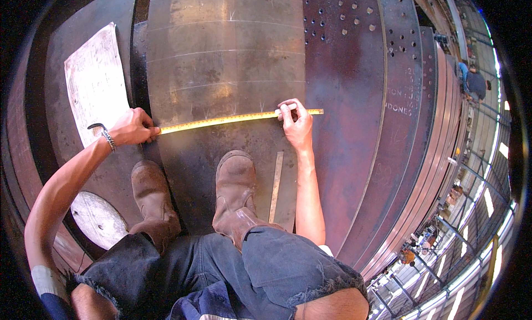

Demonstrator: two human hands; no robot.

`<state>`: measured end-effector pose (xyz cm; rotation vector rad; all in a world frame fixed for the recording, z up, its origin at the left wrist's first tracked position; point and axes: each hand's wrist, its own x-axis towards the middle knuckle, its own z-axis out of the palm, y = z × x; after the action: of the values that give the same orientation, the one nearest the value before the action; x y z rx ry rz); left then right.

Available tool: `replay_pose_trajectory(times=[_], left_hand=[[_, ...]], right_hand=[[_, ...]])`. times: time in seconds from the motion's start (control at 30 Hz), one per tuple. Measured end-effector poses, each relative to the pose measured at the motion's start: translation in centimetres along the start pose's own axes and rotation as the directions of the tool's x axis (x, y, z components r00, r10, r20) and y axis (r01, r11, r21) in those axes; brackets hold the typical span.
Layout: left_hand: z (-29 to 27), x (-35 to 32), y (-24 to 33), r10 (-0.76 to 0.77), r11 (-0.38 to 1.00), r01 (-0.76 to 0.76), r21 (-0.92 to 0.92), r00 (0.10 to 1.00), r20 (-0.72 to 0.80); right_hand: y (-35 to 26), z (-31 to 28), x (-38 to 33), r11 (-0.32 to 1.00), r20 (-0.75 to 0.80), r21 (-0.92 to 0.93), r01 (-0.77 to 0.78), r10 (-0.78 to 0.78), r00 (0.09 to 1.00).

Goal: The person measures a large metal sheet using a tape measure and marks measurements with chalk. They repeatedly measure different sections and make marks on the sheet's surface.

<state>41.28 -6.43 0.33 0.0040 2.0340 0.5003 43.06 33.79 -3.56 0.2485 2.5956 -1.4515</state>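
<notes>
A yellow measuring tape [221, 120] lies stretched across a brown steel plate [221, 70] that has pale chalk lines and small V marks on it. My left hand [133, 128] is closed, pinching the tape's left end at the plate's left edge. My right hand [297, 126] is closed on a short white stick of chalk [287, 107], held against the tape near the plate's right edge. The tape's free end sticks out past that hand over the darker neighbouring plate. Nearer my boots, a steel ruler [276, 187] rests on the brown plate.
My boots [235, 176] stand on the plates. To the left lie a whitish sheet [97, 79] and a pale oval piece [98, 220]. Dark plates with drilled holes [343, 70] overlap on the right. Far right, another person [475, 82] is bent over.
</notes>
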Motion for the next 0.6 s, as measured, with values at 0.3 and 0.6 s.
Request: replay_pose_trajectory(times=[0.3,0.6], left_hand=[[0.02,0.03,0.04,-0.016,1.0,0.016,-0.011,1.0,0.009],[-0.04,0.03,0.2,-0.01,1.0,0.01,-0.002,1.0,0.005]], right_hand=[[-0.16,0.09,-0.03,1.0,-0.008,-0.01,-0.009,0.009,1.0],[0.08,-0.32,0.04,0.999,-0.024,-0.041,-0.008,0.007,1.0]])
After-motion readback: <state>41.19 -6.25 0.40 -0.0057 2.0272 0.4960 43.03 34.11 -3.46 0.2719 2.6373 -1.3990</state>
